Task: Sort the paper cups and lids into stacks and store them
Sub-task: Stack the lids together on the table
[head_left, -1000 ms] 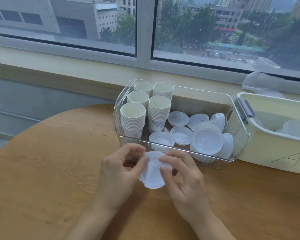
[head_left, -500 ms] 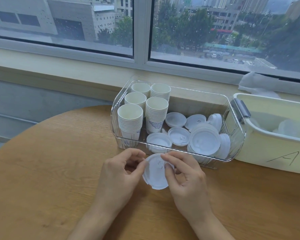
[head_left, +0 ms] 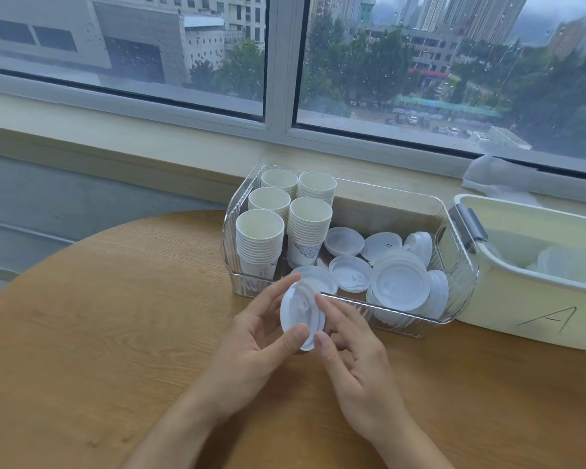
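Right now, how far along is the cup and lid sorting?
Mostly done on cups: five cup stacks stand in the clear bin. In hand: the left hand and right hand pinch one lid. Left: loose lids in the bin need stacking, and more sit in the cream tub.

A round wooden table (head_left: pixel 82 333) fills the lower part of the view, its grain running across. Behind it a pale windowsill (head_left: pixel 115 143) runs the full width beneath a grey-framed window (head_left: pixel 278 62) with rain drops on the glass. Outside stand grey buildings (head_left: pixel 82 35), green trees (head_left: pixel 369 62) and parked cars (head_left: pixel 416 120). A crumpled translucent plastic bag (head_left: pixel 498 179) lies on the sill at the right.
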Available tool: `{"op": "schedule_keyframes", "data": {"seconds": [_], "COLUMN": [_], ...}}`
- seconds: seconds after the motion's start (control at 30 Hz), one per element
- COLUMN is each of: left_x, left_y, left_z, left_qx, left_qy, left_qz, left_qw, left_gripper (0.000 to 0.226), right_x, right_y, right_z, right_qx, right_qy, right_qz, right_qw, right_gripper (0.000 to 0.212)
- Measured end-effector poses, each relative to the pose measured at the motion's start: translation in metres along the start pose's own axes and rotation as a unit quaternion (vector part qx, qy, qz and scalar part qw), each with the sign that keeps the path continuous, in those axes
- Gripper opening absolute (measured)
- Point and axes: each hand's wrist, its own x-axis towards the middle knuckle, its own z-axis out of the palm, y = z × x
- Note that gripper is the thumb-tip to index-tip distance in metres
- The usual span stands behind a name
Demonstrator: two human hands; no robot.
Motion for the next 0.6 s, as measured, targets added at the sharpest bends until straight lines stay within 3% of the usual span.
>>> {"op": "schedule_keyframes", "data": {"seconds": [0.23, 0.37, 0.43, 0.53, 0.6], "left_x": [-0.001, 0.0, 0.001, 0.004, 0.005], "left_y": [0.0, -0.003, -0.004, -0.003, -0.001], "left_z": [0.001, 0.001, 0.001, -0.001, -0.003], "left_qx": [-0.051, -0.045, -0.049, -0.053, -0.051], "left_qy": [-0.044, -0.025, 0.004, 0.064, 0.09], "left_qz": [-0.017, -0.019, -0.014, -0.006, -0.006], "left_qw": [0.998, 0.999, 0.999, 0.997, 0.995], "left_gripper": [0.073, 0.07, 0.066, 0.065, 0.067], "right_x": [0.001, 0.001, 0.002, 0.016, 0.035], "right_y": [0.001, 0.0, -0.006, -0.019, -0.027], "right_z": [-0.001, -0.001, -0.003, -0.019, -0.034], "right_qx": [-0.045, -0.074, -0.107, -0.162, -0.201], "right_qy": [-0.021, -0.016, 0.025, 0.152, 0.165], "right_qz": [-0.028, -0.041, -0.062, -0.095, -0.103], "right_qw": [0.998, 0.996, 0.992, 0.97, 0.96], "right_gripper": [0.047, 0.043, 0.036, 0.022, 0.014]}}
